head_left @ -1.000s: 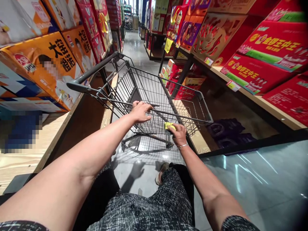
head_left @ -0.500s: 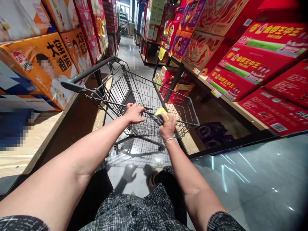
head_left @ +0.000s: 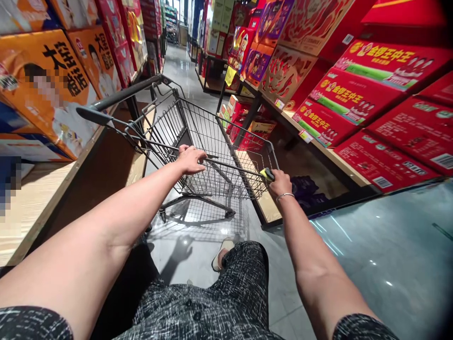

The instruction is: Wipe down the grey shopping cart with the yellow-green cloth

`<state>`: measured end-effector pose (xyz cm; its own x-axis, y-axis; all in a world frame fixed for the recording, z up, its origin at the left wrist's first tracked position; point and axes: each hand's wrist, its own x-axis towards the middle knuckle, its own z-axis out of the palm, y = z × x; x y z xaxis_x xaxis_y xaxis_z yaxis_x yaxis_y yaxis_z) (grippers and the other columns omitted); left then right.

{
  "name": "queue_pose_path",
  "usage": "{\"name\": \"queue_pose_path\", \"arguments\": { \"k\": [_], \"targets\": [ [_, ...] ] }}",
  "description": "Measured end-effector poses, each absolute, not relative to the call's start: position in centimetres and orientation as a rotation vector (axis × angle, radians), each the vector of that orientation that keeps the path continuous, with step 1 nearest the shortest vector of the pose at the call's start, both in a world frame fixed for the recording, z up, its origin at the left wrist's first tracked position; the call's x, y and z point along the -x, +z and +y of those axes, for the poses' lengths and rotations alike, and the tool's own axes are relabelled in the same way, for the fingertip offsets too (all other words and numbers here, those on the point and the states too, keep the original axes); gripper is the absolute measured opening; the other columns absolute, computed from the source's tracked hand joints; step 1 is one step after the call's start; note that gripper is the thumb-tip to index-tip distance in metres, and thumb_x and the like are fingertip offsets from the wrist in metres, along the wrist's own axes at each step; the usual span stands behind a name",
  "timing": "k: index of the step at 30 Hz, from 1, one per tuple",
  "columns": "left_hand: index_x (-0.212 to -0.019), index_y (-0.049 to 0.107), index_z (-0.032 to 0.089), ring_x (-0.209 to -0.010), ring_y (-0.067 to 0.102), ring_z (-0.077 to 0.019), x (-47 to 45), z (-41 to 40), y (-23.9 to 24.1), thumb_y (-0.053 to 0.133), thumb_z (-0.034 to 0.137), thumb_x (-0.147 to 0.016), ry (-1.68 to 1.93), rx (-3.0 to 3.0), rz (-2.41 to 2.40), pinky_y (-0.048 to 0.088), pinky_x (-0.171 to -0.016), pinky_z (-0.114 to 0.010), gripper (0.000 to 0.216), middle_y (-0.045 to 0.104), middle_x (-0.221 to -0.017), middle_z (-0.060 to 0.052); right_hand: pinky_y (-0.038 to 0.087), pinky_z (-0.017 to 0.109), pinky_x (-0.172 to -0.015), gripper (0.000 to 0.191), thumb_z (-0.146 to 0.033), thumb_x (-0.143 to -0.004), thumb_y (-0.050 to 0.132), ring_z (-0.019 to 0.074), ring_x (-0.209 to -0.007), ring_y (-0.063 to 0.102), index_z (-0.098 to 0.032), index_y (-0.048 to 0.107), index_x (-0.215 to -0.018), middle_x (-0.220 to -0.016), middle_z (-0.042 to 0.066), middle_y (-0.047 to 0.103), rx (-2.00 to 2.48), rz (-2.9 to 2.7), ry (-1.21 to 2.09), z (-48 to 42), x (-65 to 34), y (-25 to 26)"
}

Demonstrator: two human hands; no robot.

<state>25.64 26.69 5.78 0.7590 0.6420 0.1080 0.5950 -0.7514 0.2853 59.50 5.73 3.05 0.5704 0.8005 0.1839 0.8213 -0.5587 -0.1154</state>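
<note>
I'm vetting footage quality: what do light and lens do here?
In the head view: glare streaks the glossy floor at right; the cart casts a grid shadow below, with a hand-shaped shadow nearer the wearer; the red cartons at right lean, apparently from wide-angle distortion; the right-hand corners go dark; a patch at far left is pixelated.

Shiny light-streaked grey floor [head_left: 357, 269], pale wooden shelves [head_left: 30, 208] on both sides, bright window [head_left: 182, 10] in the distance
</note>
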Motion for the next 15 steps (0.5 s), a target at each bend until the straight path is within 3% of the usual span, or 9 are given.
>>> {"name": "queue_pose_path", "arguments": {
  "k": [4, 9, 15],
  "targets": [
    [-0.118, 0.065, 0.029, -0.123, 0.047, -0.0299, -25.1, 28.6, 5.7, 0.061, 0.042, -0.076, 0.215, -2.797, 0.993, 0.021, -0.109, -0.051, 0.044, 0.067, -0.12, -0.003, 0.04, 0.036, -0.09, 0.056, -0.006, -0.072, 0.047, 0.0239, -0.1, 0.047, -0.019, 0.062, -0.124, -0.115, 0.01, 0.062, 2.396, -1.459, -0.231, 7.0, -57.4, 1.6],
    [-0.142, 0.049, 0.037, -0.144, 0.026, -0.0343, -25.9, 28.3, 5.9, 0.06, 0.049, -0.079, 0.07, -2.845, 1.04, -0.001, -0.115, -0.064, 0.065, 0.049, -0.149, -0.003, 0.04, 0.036, -0.09, 0.059, -0.006, -0.07, 0.048, 0.0252, -0.098, 0.047, -0.021, 0.063, -0.125, -0.112, 0.01, 0.063, 2.269, -1.506, -0.196, 8.7, -54.4, 1.5],
    [-0.148, 0.044, 0.033, -0.142, 0.033, -0.0296, -29.6, 26.0, 5.3, 0.056, 0.042, -0.083, 0.092, -2.858, 0.81, -0.002, -0.12, -0.059, 0.067, 0.05, -0.148, -0.004, 0.041, 0.037, -0.089, 0.055, -0.005, -0.072, 0.048, 0.0244, -0.096, 0.05, -0.02, 0.065, -0.122, -0.107, 0.01, 0.064, 2.166, -1.637, -0.195, 9.1, -52.6, 2.2]
  ]
}}
